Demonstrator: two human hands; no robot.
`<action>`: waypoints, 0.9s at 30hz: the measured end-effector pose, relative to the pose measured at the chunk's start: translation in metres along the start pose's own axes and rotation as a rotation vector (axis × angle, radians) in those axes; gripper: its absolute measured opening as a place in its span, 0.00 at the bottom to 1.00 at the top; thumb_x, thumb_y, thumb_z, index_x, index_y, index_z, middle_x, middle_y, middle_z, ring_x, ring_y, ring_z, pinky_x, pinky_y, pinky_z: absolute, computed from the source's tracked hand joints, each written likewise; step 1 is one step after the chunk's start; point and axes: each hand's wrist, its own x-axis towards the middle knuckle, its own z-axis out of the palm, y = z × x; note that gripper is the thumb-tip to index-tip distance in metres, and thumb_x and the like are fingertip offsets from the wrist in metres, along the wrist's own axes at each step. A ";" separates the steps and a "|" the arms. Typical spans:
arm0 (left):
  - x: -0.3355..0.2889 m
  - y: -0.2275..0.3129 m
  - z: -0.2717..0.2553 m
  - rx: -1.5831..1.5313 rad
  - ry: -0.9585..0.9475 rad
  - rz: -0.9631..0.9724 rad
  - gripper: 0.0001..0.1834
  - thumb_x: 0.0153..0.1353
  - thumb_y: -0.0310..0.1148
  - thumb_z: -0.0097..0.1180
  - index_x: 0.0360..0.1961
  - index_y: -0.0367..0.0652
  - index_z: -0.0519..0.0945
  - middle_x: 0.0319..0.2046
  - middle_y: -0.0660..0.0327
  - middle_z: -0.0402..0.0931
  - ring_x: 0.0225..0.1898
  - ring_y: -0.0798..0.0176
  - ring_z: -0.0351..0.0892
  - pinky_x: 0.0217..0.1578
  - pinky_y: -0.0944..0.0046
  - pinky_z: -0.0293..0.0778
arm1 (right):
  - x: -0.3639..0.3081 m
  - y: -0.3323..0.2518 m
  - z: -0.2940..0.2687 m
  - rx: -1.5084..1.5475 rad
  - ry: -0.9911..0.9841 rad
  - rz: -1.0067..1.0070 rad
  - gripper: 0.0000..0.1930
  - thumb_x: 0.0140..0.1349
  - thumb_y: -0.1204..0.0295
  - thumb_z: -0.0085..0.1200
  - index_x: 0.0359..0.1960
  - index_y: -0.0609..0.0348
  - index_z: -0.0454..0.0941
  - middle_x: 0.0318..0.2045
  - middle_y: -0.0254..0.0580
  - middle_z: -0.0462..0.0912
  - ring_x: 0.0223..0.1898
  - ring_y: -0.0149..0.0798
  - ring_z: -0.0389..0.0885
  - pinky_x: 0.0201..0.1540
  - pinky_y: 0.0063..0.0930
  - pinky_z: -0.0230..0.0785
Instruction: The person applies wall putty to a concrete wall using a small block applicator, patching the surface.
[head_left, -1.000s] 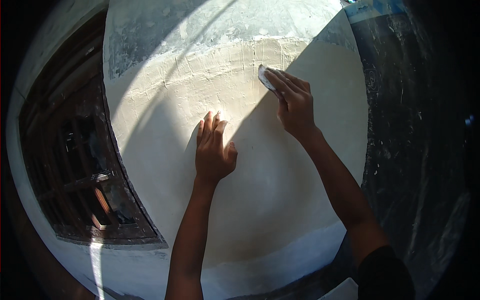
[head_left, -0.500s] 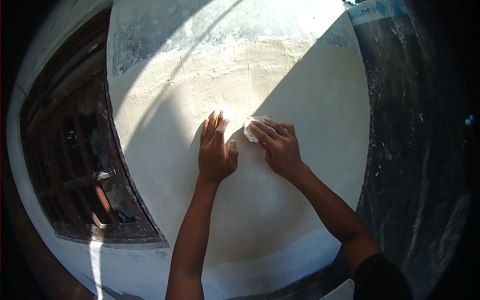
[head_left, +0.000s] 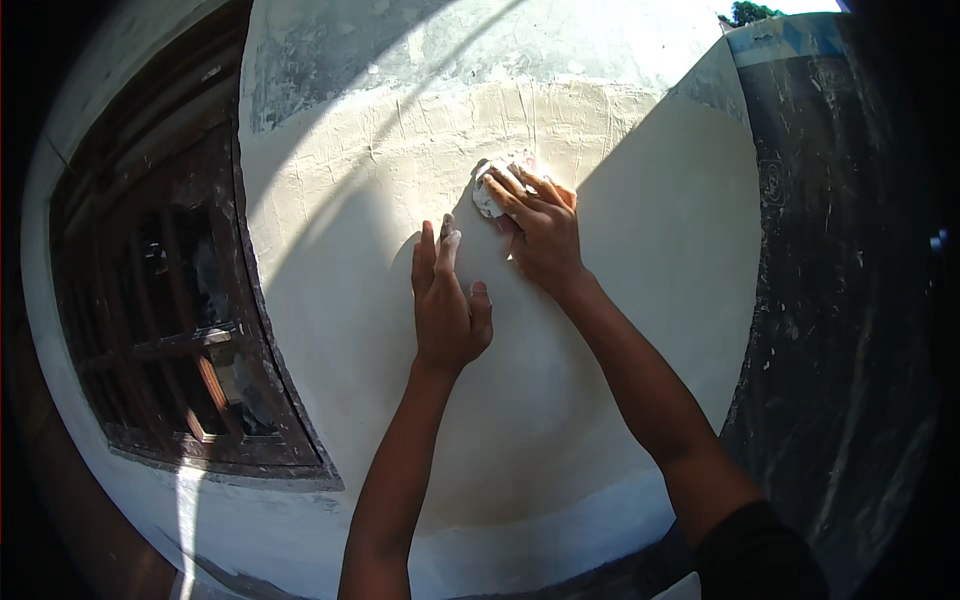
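A pale, cream-coated wall [head_left: 330,290] fills the middle, smooth lower down and ridged along the top of the coating. Against it, my right hand [head_left: 540,225] grips a white-smeared pad [head_left: 488,196], fingers bent over its face; a bit of pink shows at its edge. What the pad is made of cannot be made out. My left hand [head_left: 446,305] is raised lower and to the left, fingers stretched up and thumb apart, holding nothing. White residue covers some of its fingertips. Whether that hand touches the wall is unclear.
A dark wooden window frame [head_left: 185,345] with panes stands at the left. At the right hangs or stands a large dark sheet-like surface [head_left: 830,300] with a blue top edge. Rougher grey-white wall [head_left: 330,50] lies above the coating, and sunlight and shadow cross it.
My right hand has moved up the wall with the pad, toward the ridged band. My left hand stays about where it was, fingers still stretched. The view has shifted slightly.
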 end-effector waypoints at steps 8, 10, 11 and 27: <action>-0.010 -0.006 -0.004 0.070 -0.043 -0.004 0.34 0.67 0.35 0.43 0.70 0.31 0.54 0.70 0.38 0.58 0.74 0.30 0.49 0.72 0.35 0.43 | 0.024 -0.007 -0.037 -0.026 0.095 -0.096 0.26 0.56 0.82 0.55 0.58 0.46 0.80 0.56 0.32 0.84 0.59 0.39 0.80 0.60 0.41 0.64; -0.007 -0.002 0.001 0.068 -0.029 0.019 0.33 0.67 0.35 0.43 0.70 0.31 0.54 0.71 0.38 0.58 0.73 0.31 0.49 0.72 0.35 0.44 | 0.082 0.024 -0.029 -0.060 0.188 -0.136 0.24 0.60 0.82 0.54 0.57 0.45 0.81 0.54 0.35 0.85 0.58 0.41 0.81 0.58 0.38 0.66; -0.005 0.000 0.001 0.068 -0.034 0.018 0.33 0.67 0.35 0.43 0.70 0.31 0.54 0.71 0.38 0.58 0.73 0.31 0.50 0.72 0.35 0.44 | 0.099 0.036 -0.026 -0.079 0.208 -0.140 0.22 0.63 0.80 0.53 0.57 0.45 0.81 0.53 0.38 0.85 0.57 0.43 0.82 0.57 0.35 0.68; -0.009 0.000 -0.004 0.146 -0.037 0.013 0.30 0.64 0.32 0.45 0.66 0.30 0.59 0.69 0.38 0.61 0.73 0.30 0.51 0.72 0.36 0.47 | 0.025 0.016 -0.073 -0.032 0.145 -0.073 0.26 0.57 0.85 0.55 0.57 0.47 0.81 0.55 0.37 0.84 0.59 0.42 0.81 0.59 0.40 0.63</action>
